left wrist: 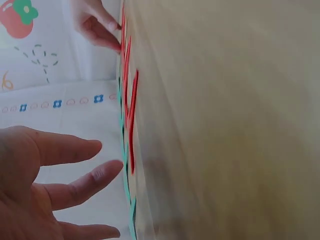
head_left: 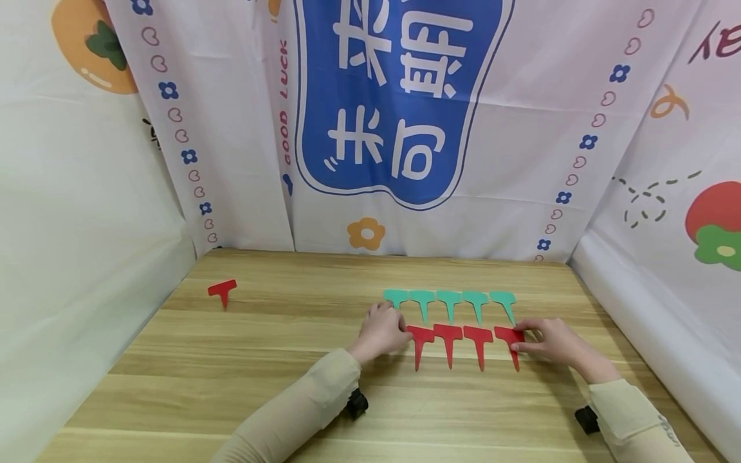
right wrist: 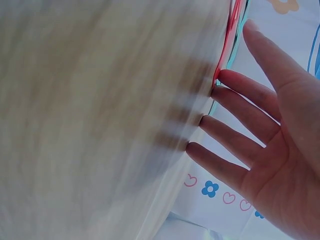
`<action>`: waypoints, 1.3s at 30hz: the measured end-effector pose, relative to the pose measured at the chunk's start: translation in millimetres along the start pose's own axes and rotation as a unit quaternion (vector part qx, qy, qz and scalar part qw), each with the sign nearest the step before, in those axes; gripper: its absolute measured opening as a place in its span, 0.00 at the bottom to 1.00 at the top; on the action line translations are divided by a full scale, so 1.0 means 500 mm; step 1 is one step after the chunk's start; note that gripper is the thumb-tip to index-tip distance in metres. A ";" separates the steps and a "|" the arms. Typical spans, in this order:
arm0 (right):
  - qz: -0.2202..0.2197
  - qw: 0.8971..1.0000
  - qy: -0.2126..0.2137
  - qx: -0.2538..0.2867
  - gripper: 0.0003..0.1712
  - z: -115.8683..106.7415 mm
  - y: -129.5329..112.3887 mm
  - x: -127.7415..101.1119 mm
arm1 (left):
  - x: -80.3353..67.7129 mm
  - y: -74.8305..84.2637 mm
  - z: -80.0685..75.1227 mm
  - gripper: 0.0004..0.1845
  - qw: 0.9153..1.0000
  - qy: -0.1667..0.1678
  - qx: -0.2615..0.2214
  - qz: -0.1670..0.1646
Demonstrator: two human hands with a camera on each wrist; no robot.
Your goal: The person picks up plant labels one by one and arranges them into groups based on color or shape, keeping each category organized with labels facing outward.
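Observation:
Several red T-shaped plant labels (head_left: 478, 335) lie in a row on the wooden table, stems toward the person. Behind them runs a row of several green T-shaped plant labels (head_left: 448, 297). My left hand (head_left: 380, 331) is at the left end of the rows, fingers loosely spread beside the leftmost red label (head_left: 419, 335) and overlapping the leftmost green label (head_left: 396, 296) in the head view. At the other end, my right hand (head_left: 552, 344) touches the rightmost red label (head_left: 509, 335) with its fingertips. The right wrist view shows its fingers (right wrist: 245, 105) fairly straight, thumb apart.
A lone red plant label (head_left: 222, 290) lies at the far left of the wooden table (head_left: 260, 399). Printed white cloth (head_left: 521, 161) hangs behind the table and along both sides. Dark wrist devices (head_left: 357, 404) sit under both sleeves.

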State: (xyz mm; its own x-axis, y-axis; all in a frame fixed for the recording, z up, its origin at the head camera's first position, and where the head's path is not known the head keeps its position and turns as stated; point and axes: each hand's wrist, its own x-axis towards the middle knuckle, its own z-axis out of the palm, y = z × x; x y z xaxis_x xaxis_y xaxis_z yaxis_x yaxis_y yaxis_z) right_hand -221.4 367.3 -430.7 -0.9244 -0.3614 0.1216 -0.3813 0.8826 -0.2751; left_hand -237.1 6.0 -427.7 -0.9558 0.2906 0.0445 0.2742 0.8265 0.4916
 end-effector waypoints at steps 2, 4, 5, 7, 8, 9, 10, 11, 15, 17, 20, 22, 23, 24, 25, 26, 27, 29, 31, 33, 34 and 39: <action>0.000 1.000 0.000 0.000 0.25 0.000 0.001 0.000 | 0.002 -0.011 -0.006 0.13 1.000 0.015 -0.002 -0.003; 0.001 1.000 -0.001 0.000 0.25 0.000 0.002 0.000 | 0.004 -0.022 -0.013 0.12 0.999 0.031 -0.001 -0.005; 0.001 1.000 -0.001 0.000 0.25 0.001 0.002 0.000 | 0.005 -0.027 -0.017 0.12 0.999 0.039 -0.002 -0.006; 0.001 1.000 -0.001 0.001 0.26 0.001 0.003 0.000 | 0.006 -0.038 -0.026 0.10 0.999 0.047 -0.007 -0.012; 0.000 1.000 -0.001 0.000 0.26 0.002 0.003 0.000 | 0.006 -0.043 -0.030 0.09 0.999 0.049 -0.010 -0.015; 0.000 1.000 0.000 -0.001 0.26 0.002 0.003 0.000 | 0.007 -0.048 -0.034 0.08 0.998 0.053 -0.012 -0.019; 0.000 1.000 0.000 -0.001 0.26 0.002 0.004 0.000 | 0.008 -0.053 -0.039 0.09 0.998 0.055 -0.016 -0.025; 0.000 1.000 0.000 -0.001 0.26 0.002 0.004 0.000 | 0.009 -0.059 -0.042 0.10 0.998 0.057 -0.018 -0.030; 0.002 1.000 0.001 -0.002 0.26 0.002 0.003 0.000 | 0.014 -0.084 -0.057 0.15 0.996 0.076 -0.033 -0.043; 0.003 1.000 -0.001 -0.002 0.26 0.002 0.003 0.000 | 0.016 -0.100 -0.063 0.17 0.995 0.087 -0.035 -0.046; 0.004 1.000 -0.002 -0.002 0.27 0.002 0.003 0.000 | 0.019 -0.124 -0.076 0.20 0.993 0.104 -0.031 -0.045; 0.004 1.000 -0.001 -0.002 0.27 0.002 0.003 0.000 | 0.021 -0.143 -0.085 0.21 0.992 0.116 -0.017 -0.042; 0.004 1.000 0.000 -0.003 0.27 0.002 0.003 0.000 | 0.023 -0.152 -0.091 0.21 0.992 0.122 -0.010 -0.040; 0.004 1.000 0.000 -0.003 0.26 0.002 0.003 0.000 | 0.025 -0.162 -0.096 0.22 0.991 0.125 -0.006 -0.040; 0.004 1.000 0.000 -0.003 0.26 0.002 0.003 0.000 | 0.026 -0.172 -0.101 0.22 0.991 0.129 0.004 -0.037; 0.003 1.000 0.000 -0.003 0.26 0.001 0.003 0.000 | 0.027 -0.182 -0.106 0.23 0.991 0.129 0.007 -0.040; 0.003 1.000 0.001 -0.003 0.26 0.001 0.002 0.000 | 0.027 -0.192 -0.112 0.23 0.991 0.130 0.009 -0.042; 0.003 1.000 0.001 -0.003 0.26 0.000 0.002 0.001 | 0.026 -0.210 -0.123 0.24 0.990 0.129 0.016 -0.049; 0.004 1.000 0.001 -0.003 0.26 -0.001 0.001 0.001 | 0.023 -0.227 -0.135 0.26 0.990 0.128 0.016 -0.058; 0.005 1.000 0.001 -0.004 0.26 -0.002 0.001 0.001 | 0.020 -0.243 -0.146 0.27 0.989 0.128 0.014 -0.066; 0.006 1.000 0.001 -0.004 0.26 -0.002 0.001 0.001 | 0.019 -0.251 -0.151 0.27 0.989 0.128 0.012 -0.069; 0.010 1.000 -0.003 -0.002 0.27 -0.001 0.001 0.001 | 0.014 -0.292 -0.172 0.28 0.988 0.129 0.020 -0.080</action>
State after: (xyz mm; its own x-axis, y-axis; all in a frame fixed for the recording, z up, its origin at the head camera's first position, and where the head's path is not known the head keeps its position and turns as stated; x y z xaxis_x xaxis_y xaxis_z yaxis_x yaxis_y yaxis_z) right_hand -222.0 367.9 -430.3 -0.9316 -0.3464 0.1099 -0.3634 0.8908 -0.2727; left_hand -293.1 -154.2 -424.7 -0.9812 0.0256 0.1915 0.1156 0.8720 0.4756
